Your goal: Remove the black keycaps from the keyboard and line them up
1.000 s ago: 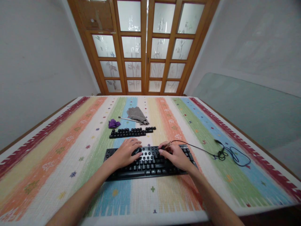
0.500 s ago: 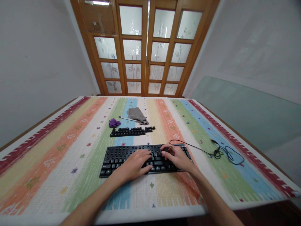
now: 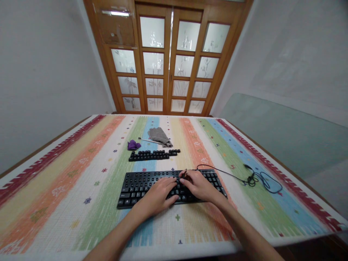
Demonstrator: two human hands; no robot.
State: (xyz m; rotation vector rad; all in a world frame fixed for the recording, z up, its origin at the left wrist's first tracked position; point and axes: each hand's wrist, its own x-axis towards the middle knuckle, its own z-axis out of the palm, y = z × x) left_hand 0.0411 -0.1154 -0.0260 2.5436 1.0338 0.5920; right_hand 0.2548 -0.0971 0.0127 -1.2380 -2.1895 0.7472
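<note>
A black keyboard [image 3: 133,188] lies on the cloth in front of me, and bare key posts show in its upper left rows. My left hand [image 3: 161,190] is open and rests on the middle of it, thumb spread toward the front edge. Right beside it, my right hand [image 3: 194,184] is bent over the keys with thumb and fingertips pinched together. Whatever the pinch holds is too small and hidden to make out. Rows of loose black keycaps [image 3: 148,156] lie on the cloth behind the keyboard.
Behind the keycaps lie a purple cloth [image 3: 133,145], a grey cloth [image 3: 160,136] and a thin stick with a dark tip [image 3: 148,140]. The keyboard's cable [image 3: 252,177] is coiled to the right. A striped tablecloth [image 3: 103,203] covers the table.
My right hand has shifted slightly left along the keys, closer to my left hand's fingertips. The whole view has tilted slightly upward. My left hand stays on the keyboard.
</note>
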